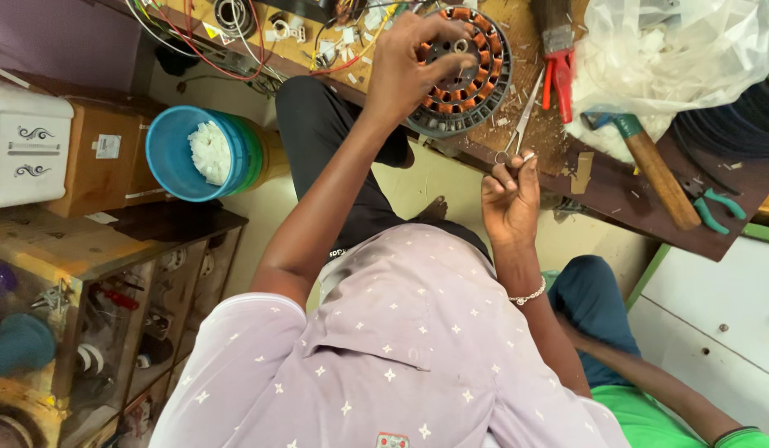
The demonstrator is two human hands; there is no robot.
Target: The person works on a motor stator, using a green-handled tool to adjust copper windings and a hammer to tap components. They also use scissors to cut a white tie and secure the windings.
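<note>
copper: the round motor stator (467, 75) lies flat on the wooden table (617, 187), ringed with orange-brown copper coils around a grey metal core, at the table's near edge.
left hand: the left hand (413, 62) lies over the stator's left side, fingers curled down onto the coils and hub, closed around the part to steady it.
right hand: the right hand (510, 195) is raised just below the table edge, fingers pinched together on something thin; it seems to meet the handle end of the slim scissors (521, 116) that lie beside the stator, but what exactly is pinched cannot be told.
doing it well: as a judgement, keep the stator pressed flat so it cannot turn, and bring the fine tool in along the slots without nicking the winding.
around: red pliers (559, 79) and a brush lie just right of the scissors; a wooden-handled hammer (658, 170), green pliers (716, 207), a clear plastic bag (683, 50), loose wires (235, 41) on the table.
below: a blue bucket (181, 153) of white scraps stands on the floor.
nearby: another person in a green shirt (658, 415) sits at lower right.
</note>
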